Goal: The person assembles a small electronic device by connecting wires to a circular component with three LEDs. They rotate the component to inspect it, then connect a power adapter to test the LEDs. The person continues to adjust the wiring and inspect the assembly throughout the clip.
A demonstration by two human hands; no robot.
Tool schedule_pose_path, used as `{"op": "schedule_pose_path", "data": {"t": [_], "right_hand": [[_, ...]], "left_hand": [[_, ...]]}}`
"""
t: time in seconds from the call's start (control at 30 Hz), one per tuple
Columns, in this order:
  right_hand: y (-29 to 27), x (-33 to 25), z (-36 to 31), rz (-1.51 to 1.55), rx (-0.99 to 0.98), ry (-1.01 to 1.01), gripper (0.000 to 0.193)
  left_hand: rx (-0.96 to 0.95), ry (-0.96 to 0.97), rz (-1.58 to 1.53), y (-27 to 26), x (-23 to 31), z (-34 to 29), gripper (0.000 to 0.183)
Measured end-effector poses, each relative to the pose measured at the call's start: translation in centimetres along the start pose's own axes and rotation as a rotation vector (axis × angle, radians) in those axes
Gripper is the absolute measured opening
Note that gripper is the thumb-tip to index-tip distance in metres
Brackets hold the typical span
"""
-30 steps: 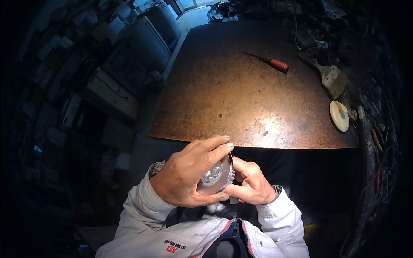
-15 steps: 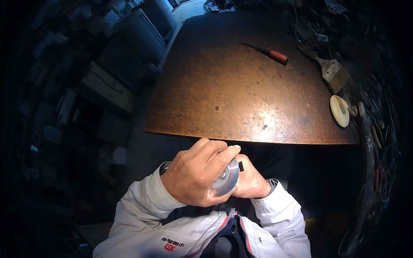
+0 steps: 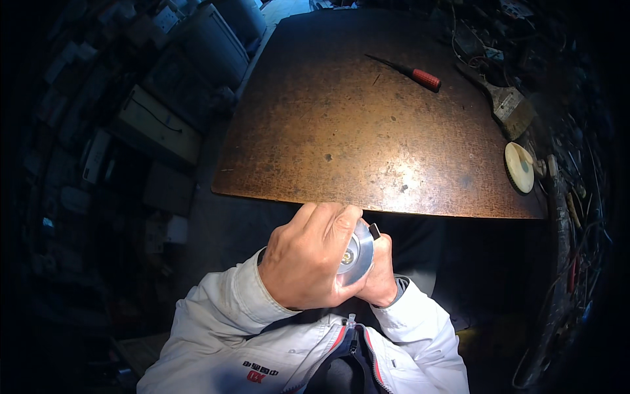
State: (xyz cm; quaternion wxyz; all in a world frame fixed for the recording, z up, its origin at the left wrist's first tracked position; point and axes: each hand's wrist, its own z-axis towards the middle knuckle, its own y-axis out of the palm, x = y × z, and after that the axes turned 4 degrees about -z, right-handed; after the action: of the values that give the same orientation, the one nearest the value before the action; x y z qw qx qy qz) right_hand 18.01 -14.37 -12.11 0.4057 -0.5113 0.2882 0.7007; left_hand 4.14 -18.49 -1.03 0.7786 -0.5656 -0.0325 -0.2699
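Observation:
In front of my chest, just below the table's near edge, I hold a round silver-rimmed downlight (image 3: 362,260) with a shiny centre. My left hand (image 3: 303,259) is closed around its left side, thumb below and fingers over the top, hiding that half. My right hand (image 3: 380,276) is closed at its right side and behind it; most of those fingers are out of sight. A small dark tab (image 3: 375,230) with a bright edge sticks up between the downlight and my right hand.
The worn brown table (image 3: 295,131) bears a red-handled screwdriver (image 3: 425,79), a wide flat brush (image 3: 508,108) and a round cream-coloured disc (image 3: 519,168) on its right. Tools and wires clutter the right side. A pale cabinet (image 3: 157,125) stands at the left.
Both hands remain on the downlight. The downlight has shifted slightly right and up, and it is turned a little. The left hand's fingers now lie more upright along it.

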Motion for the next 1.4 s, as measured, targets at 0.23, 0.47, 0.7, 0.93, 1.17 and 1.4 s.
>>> {"op": "schedule_pose_path", "data": {"t": [0.23, 0.47, 0.7, 0.93, 1.17, 1.4], "right_hand": [[2.0, 1.6, -1.2, 0.094, 0.285, 0.044, 0.038], [1.3, -0.8, -0.7, 0.357, 0.271, 0.136, 0.038], [0.7, 0.3, -0.9, 0.209, 0.206, 0.021, 0.035], [1.1, 1.3, -1.7, 0.154, 0.203, 0.060, 0.050], [0.4, 1.3, -1.8, 0.210, 0.077, 0.107, 0.051], [-1.2, -0.1, -0.8, 0.174, -0.099, 0.054, 0.052]], "left_hand": [[-0.025, -0.046, 0.031, 0.0, 1.3, 0.6, 0.090], [-0.015, 0.058, -0.242, -0.8, 0.0, 0.2, 0.110], [-0.020, 0.040, -0.399, -0.4, -2.2, -1.4, 0.102], [-0.037, 0.073, -0.485, -0.4, -2.9, -1.4, 0.102], [-0.088, 0.103, -0.565, -0.7, -3.4, -1.2, 0.097], [-0.152, 0.108, -0.603, -0.7, -3.7, -0.9, 0.098]]}}
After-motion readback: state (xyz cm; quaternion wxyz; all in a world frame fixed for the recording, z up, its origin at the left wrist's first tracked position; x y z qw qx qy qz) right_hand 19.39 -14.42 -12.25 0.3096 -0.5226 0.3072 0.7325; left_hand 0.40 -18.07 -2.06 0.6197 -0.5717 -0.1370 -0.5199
